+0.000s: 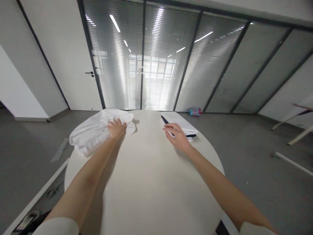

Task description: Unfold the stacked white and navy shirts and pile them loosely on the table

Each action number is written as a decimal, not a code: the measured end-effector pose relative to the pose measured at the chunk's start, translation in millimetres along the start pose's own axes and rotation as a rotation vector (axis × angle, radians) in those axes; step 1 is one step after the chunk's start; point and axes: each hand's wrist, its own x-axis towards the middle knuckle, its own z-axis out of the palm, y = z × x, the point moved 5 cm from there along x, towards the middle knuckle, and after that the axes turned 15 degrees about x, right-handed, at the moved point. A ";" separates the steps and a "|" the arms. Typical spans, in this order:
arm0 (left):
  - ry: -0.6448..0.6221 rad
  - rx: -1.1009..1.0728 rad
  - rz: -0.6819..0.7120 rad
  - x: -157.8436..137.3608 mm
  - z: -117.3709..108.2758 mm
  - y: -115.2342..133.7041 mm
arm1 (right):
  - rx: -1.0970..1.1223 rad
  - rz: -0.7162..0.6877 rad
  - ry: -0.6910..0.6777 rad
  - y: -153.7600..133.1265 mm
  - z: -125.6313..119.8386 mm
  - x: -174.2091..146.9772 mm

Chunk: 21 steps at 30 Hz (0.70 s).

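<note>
A crumpled white cloth garment (93,133) lies at the far left of the round white table (144,176), part of it over the edge. On its right side rests my left hand (116,128), fingers spread and pressing into the fabric. Across the table, a flat folded stack of white and dark cloth (182,123) lies near the far right edge. My right hand (178,137) is at the near left side of this stack, fingers loosely bent and apart; whether they touch the cloth I cannot tell.
Behind the table runs a glass partition (158,81) with blinds, and a white door (63,65) stands at left. A blue and red bundle (195,112) sits on the floor by the glass. White furniture legs (299,135) show at right; a white-edged surface (39,192) with dark items is lower left.
</note>
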 end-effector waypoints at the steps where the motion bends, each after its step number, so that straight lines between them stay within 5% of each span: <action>1: 0.027 -0.024 -0.013 -0.4 0.2 3.8 | -0.064 0.043 0.107 10.4 -17.8 -5.9; 4: 0.185 -0.131 -0.018 -4.0 -6.2 9.8 | -0.226 0.241 0.301 47.8 -49.2 -24.9; 8: 0.325 -0.242 0.105 -14.0 -25.7 20.9 | -0.292 0.449 0.140 83.8 -47.7 -39.1; 16: 0.216 -0.277 0.690 -101.3 -78.7 58.9 | -0.315 0.638 0.084 101.1 -52.1 -49.9; 21: 0.146 -0.322 0.703 -123.1 -89.0 40.2 | -0.242 0.667 0.358 107.3 -59.0 -40.3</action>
